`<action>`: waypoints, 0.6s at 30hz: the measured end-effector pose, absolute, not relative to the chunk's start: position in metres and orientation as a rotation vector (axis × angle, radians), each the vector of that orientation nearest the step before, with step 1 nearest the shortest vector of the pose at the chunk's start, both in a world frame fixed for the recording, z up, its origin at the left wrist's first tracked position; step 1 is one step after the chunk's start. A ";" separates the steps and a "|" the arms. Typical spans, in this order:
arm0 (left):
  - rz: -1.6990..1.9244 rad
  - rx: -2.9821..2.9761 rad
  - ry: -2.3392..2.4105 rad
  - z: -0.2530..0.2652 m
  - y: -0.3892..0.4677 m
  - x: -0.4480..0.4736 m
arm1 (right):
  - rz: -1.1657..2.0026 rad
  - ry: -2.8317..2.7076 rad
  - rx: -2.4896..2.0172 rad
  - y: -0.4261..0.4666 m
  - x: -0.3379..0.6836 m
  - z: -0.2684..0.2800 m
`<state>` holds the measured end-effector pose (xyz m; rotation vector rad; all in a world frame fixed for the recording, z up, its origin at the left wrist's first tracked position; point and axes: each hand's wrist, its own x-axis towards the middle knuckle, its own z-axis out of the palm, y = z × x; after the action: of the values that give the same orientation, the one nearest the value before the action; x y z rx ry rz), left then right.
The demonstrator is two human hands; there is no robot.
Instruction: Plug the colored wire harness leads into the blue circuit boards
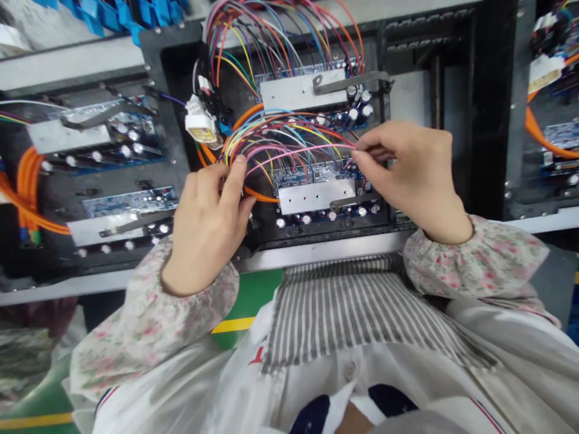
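Note:
A bundle of thin coloured wires (289, 141) arcs over a blue circuit board (316, 175) held in a black fixture (181, 60). My left hand (210, 220) pinches the wires at their left end, thumb and forefinger closed on them. My right hand (409, 172) pinches a pink wire at the right end, just above the board. A silver heat-sink plate (312, 196) with a metal clamp lies across the board's lower part. A second board with a silver plate (301, 90) sits above, with more wires looping up from it.
White connectors (201, 120) hang left of the wires. Thick orange cables (31, 193) run by another fixture with boards (129, 202) at left. A further fixture (554, 132) stands at right. Blue plastic parts (126, 12) lie at top left. A metal rail (316, 250) edges the bench.

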<state>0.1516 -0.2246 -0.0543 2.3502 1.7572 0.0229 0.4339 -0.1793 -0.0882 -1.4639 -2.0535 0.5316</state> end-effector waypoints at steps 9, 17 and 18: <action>0.201 2.453 1.551 -0.058 -0.278 0.141 | 0.520 -2.087 -1.477 -0.176 0.432 -0.094; 0.264 2.464 1.672 -0.081 -0.286 0.139 | 0.461 -2.129 -1.446 -0.174 0.433 -0.100; 0.264 2.469 1.675 -0.081 -0.286 0.139 | 0.449 -2.128 -1.455 -0.174 0.432 -0.101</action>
<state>0.1391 -0.2856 -0.0812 2.4686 1.6755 0.2641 0.4320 -0.1744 -0.1013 -1.4546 -2.1284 0.4488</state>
